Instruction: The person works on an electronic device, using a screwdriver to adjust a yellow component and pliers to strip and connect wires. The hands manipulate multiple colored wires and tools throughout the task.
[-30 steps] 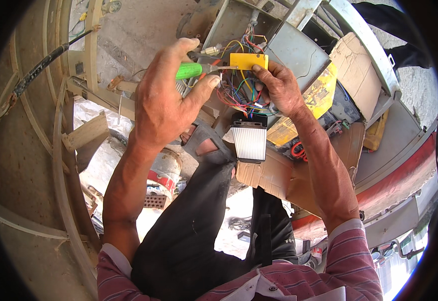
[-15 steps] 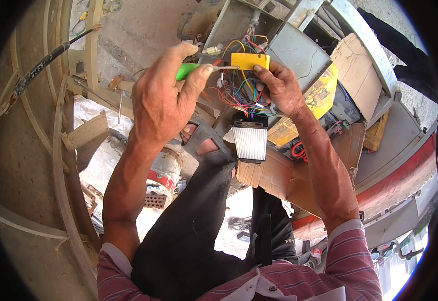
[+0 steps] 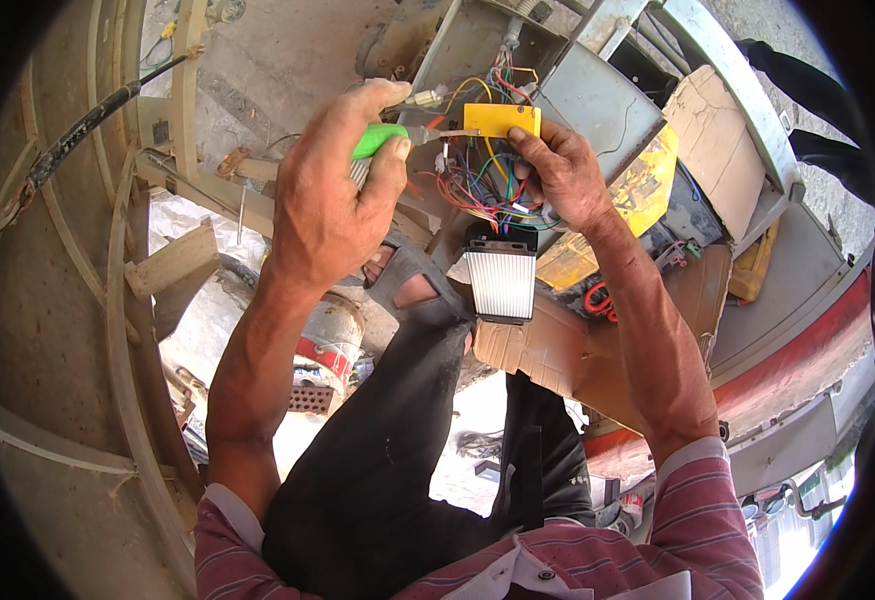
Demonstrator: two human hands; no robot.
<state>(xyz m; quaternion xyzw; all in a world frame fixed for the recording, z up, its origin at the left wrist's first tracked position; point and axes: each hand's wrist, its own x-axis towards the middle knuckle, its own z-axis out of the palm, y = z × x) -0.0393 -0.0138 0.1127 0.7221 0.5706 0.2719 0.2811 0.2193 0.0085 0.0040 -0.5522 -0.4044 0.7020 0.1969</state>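
A screwdriver with a green handle (image 3: 380, 140) lies in the grip of my left hand (image 3: 334, 190), its shaft pointing right. The tip meets the left end of a small flat yellow box (image 3: 502, 120). My right hand (image 3: 562, 172) pinches that yellow box by its lower right corner, thumb in front; the other fingers are partly hidden behind it. Under the box hangs a tangle of thin coloured wires (image 3: 482, 195). These run down into a ribbed silver controller box (image 3: 499, 283) with a black end. A white connector (image 3: 425, 98) sits near my left fingertips.
An open grey metal housing (image 3: 597, 110) surrounds the wires. To the right lie a yellow battery-like block (image 3: 642, 185), cardboard (image 3: 714, 150) and a coil of red wire (image 3: 597, 300). A metal frame (image 3: 122, 300) rises at the left. A person's dark-clothed limb (image 3: 807, 95) shows at upper right.
The left thumb has slid back slightly along the screwdriver, showing more of the handle's front end. The yellow box has shifted a touch to the right; both hands keep their hold.
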